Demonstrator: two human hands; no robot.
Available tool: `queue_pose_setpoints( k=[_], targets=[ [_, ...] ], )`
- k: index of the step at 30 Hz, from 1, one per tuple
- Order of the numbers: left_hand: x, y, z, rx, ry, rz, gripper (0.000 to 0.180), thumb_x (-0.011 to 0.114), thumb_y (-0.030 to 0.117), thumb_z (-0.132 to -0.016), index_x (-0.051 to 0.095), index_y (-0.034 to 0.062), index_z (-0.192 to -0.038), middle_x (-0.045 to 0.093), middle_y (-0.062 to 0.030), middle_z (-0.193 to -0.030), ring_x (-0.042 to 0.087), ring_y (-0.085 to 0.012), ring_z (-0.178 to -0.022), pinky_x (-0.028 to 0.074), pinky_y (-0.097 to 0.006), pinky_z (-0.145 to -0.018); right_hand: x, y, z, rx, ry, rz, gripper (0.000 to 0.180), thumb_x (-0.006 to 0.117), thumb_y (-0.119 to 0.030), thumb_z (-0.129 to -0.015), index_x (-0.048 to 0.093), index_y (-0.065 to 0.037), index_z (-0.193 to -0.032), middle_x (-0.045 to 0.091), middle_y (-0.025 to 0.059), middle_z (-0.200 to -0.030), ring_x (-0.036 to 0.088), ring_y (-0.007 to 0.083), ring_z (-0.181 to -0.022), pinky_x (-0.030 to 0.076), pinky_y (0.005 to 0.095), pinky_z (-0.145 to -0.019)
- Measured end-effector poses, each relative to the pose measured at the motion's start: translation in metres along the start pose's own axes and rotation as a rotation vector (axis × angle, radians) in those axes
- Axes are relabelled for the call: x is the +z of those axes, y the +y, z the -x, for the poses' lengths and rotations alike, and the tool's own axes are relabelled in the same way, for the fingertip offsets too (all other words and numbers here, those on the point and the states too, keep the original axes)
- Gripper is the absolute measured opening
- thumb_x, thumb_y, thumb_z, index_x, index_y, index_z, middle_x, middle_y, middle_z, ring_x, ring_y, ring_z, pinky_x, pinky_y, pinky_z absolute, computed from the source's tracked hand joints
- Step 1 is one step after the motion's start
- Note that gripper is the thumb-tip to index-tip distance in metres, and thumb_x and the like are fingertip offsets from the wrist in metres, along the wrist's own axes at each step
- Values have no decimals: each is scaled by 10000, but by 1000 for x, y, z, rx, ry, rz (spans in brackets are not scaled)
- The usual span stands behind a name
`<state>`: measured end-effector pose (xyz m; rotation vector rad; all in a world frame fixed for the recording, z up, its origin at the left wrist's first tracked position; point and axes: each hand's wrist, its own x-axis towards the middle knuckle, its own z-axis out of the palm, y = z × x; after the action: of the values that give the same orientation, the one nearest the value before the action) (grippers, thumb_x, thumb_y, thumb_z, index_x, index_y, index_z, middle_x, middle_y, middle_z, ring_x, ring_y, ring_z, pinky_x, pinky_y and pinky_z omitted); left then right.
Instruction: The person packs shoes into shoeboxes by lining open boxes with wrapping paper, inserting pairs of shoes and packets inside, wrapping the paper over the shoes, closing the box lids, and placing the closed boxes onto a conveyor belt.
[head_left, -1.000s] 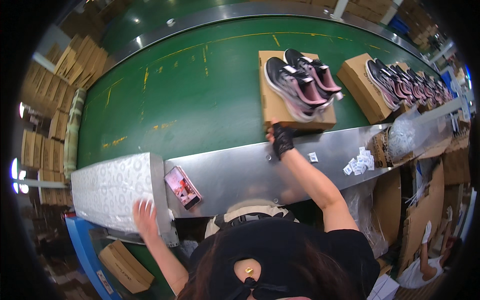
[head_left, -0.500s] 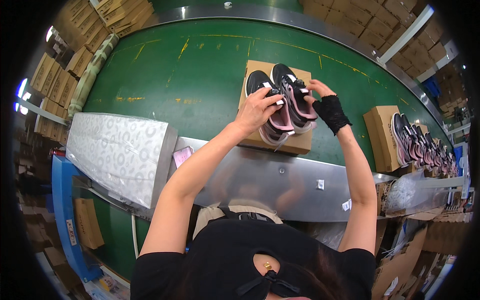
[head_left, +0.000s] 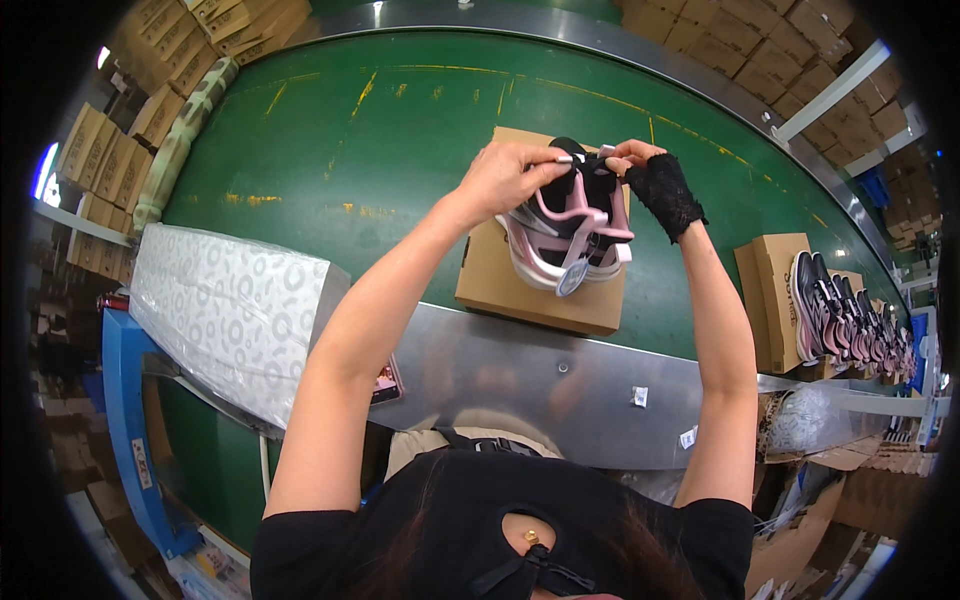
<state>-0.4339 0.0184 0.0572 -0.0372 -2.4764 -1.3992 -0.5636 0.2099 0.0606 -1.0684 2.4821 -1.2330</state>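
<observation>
Two shoes, black and pink, are just above the centre of the frame, over a brown box on the green surface. Whether they rest fully on the box cannot be told. Their long axis runs roughly up and down the frame, heels toward the lower edge, toes away and partly hidden.

The pair lies between the hands, which meet at its upper end, beyond the heels; neither is clearly nearer. The left hand comes from the left, back upward, thumb and fingers pinching the dark upper part. The right hand, in a black glove with bare fingertips, comes from the right, also pinching there; exactly which part each grips is too small to tell. Both forearms rise from the lower frame and lean inward, elbows apart.

A white packet lies below right on the metal edge; more shoes on boxes line the right.
</observation>
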Motion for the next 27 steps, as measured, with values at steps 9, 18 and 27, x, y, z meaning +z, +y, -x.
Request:
queue_pose_setpoints(
  k=[9,18,27],
  targets=[
    [25,-128,129,-581,150,-235,617,495,346,-833,272,-29,-1270,391,-245,-1218,422,-361,-1106,353,-390,-922,46,-72,80,35,-196,486,738,705,-317,-649,335,-85,-1244,549,196,-1020,546,309,-930,419,349,-805],
    [31,-120,134,-533,50,53,564,522,424,-795,497,-84,-1039,591,-209,-868,578,-243,-822,445,-322,-733,61,-40,97,-3,-169,318,658,623,-61,-614,389,-188,-1216,563,165,-946,545,328,-883,441,379,-742],
    [-53,-78,68,-712,85,191,444,562,421,-752,606,-21,-749,596,-96,-679,548,-150,-527,426,-285,-441,70,-87,238,-626,-223,407,376,594,-65,-663,591,-188,-1018,587,104,-937,590,268,-797,384,398,-894]
  ],
)
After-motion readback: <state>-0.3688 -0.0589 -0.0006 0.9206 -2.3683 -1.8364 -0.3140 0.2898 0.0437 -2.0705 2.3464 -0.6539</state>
